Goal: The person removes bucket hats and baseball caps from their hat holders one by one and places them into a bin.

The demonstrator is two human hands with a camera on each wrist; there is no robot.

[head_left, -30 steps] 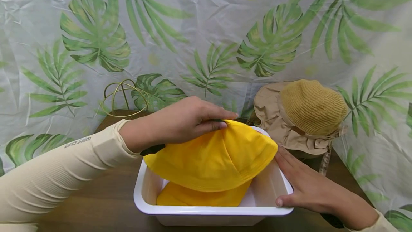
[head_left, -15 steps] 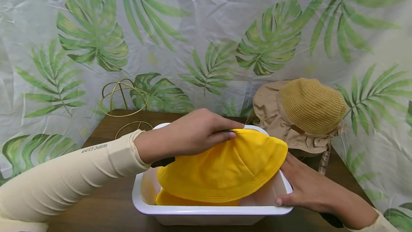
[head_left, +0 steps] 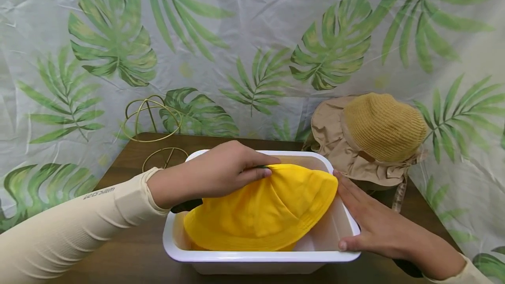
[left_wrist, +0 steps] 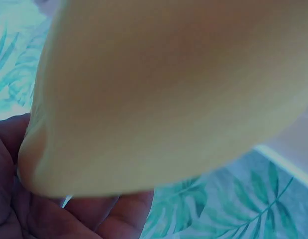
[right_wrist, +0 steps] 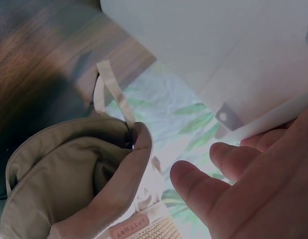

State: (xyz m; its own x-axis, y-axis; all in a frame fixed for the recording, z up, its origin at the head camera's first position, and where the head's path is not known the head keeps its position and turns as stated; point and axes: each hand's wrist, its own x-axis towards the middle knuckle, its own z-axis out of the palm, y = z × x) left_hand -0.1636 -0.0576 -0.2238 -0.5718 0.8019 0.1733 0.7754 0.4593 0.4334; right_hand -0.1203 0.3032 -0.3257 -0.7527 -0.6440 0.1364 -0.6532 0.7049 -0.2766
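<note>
A yellow bucket hat (head_left: 260, 209) hangs down inside a white plastic tub (head_left: 256, 256). My left hand (head_left: 221, 168) pinches the top of its crown between thumb and fingers. Under its brim shows a strip of more yellow cloth (head_left: 291, 246), mostly covered. In the left wrist view the hat (left_wrist: 168, 99) fills most of the frame, blurred, in front of the fingers. My right hand (head_left: 375, 222) rests on the tub's right rim, thumb on the front corner and fingers stretched along the side. The right wrist view shows those fingers (right_wrist: 193, 186) loosely extended.
Behind the tub on the right, a mustard knitted hat (head_left: 384, 128) sits on a beige ruffled-brim hat (head_left: 327, 126). A gold wire stand (head_left: 151, 119) is at the back left of the brown wooden table (head_left: 130, 214). A leaf-print cloth (head_left: 256, 25) hangs behind.
The left hand has lowered the yellow hat into the tub, swinging right and then back left. More of the cloth beneath is covered. The right hand has stayed at the rim.
</note>
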